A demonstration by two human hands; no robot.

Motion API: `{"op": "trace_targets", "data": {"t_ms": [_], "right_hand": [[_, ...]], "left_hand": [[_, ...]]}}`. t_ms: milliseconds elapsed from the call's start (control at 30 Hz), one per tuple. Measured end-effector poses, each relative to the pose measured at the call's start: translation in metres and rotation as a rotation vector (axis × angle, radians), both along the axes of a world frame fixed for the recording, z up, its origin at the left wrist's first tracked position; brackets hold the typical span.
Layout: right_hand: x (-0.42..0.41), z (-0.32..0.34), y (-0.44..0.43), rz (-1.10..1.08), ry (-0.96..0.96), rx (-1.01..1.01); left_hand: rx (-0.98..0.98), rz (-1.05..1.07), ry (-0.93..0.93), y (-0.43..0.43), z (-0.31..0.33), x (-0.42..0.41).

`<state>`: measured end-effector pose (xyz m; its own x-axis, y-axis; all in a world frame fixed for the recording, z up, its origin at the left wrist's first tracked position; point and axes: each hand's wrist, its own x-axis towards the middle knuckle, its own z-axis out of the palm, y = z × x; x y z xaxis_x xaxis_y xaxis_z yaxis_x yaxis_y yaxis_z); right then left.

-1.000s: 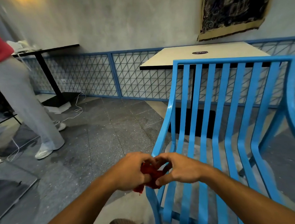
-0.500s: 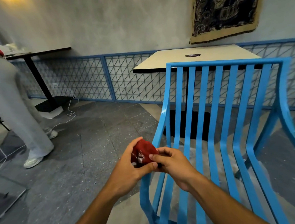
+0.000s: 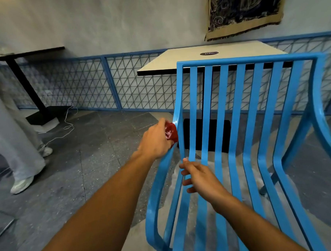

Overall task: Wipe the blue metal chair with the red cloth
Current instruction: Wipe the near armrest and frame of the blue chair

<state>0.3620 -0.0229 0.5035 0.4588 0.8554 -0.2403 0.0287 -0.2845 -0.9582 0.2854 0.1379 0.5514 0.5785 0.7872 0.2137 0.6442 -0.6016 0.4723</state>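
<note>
The blue metal chair [image 3: 224, 107] fills the right half of the view, its slatted back and seat facing me. My left hand [image 3: 155, 142] holds the bunched red cloth [image 3: 171, 132] pressed against the chair's left side rail, about halfway up the backrest. My right hand [image 3: 198, 176] hovers over the left seat slats with fingers loosely apart and nothing in it.
A cream-topped table [image 3: 213, 56] stands right behind the chair. A blue mesh railing [image 3: 109, 84] runs along the wall. At the far left a person's legs [image 3: 12, 151] in light trousers stand by a black table [image 3: 27, 53], with a white cable [image 3: 66, 127] on the floor.
My right hand has let go of the red cloth and dropped toward the seat. My left hand has carried the cloth up and right onto the chair's left rail.
</note>
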Motion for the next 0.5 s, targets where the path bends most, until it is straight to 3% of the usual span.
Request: {"op": "trace_targets", "data": {"t_ms": [267,500], "right_hand": [[-0.008,-0.01,-0.004,0.066,-0.012,0.02],[-0.003,-0.01,-0.01,0.023,-0.045,0.017]], "left_hand": [[0.353,-0.215,0.415,0.024,-0.021,0.051],[0.17,-0.278,0.415,0.008,-0.017,0.018]]}}
